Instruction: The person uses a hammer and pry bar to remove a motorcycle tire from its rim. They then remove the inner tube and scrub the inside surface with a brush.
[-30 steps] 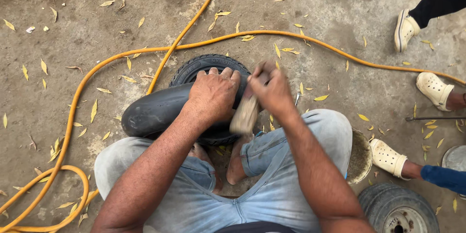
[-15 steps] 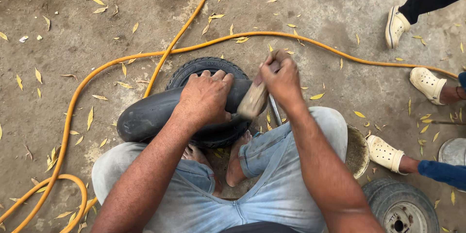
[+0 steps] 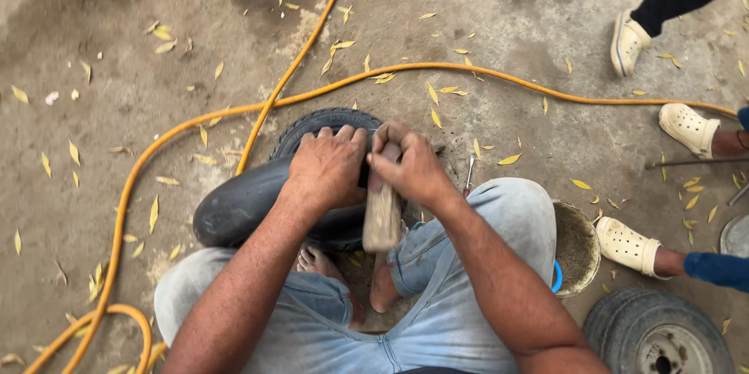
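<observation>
**Inspector:** Firstly, the fingers. What do they hold?

**Assistant:** The left hand's fingers are curled down over the black inner tube, clamping it against the tyre beneath. The right hand's fingers are clenched round the top of a wooden block, which hangs toward 6 o'clock. The two hands touch, knuckle to knuckle.

**Inspector:** And where does the tube lie?

**Assistant:** It lies draped across the tyre at frame centre, bulging out toward 8 o'clock, just ahead of the person's bare foot and denim-clad knees.

**Inspector:** Which step is judged to be in hand?

**Assistant:** By the grip, the block is being worked against the tube's surface at the pinned spot. The contact face itself is hidden by the hands.

**Inspector:** What would a further stroke call for?

**Assistant:** It would call for firm downward pressure from the left hand, so the rubber cannot slide, and a short, controlled pass of the block clear of the left knuckles.

**Inspector:** What else is nearby?

**Assistant:** A yellow hose loops from 7 o'clock round to 3 o'clock. A dirty bucket sits at 4 o'clock beside the right knee, and a small wheel at 5 o'clock. Bystanders' cream clogs stand from 1 to 4 o'clock, well apart from the hands.
</observation>
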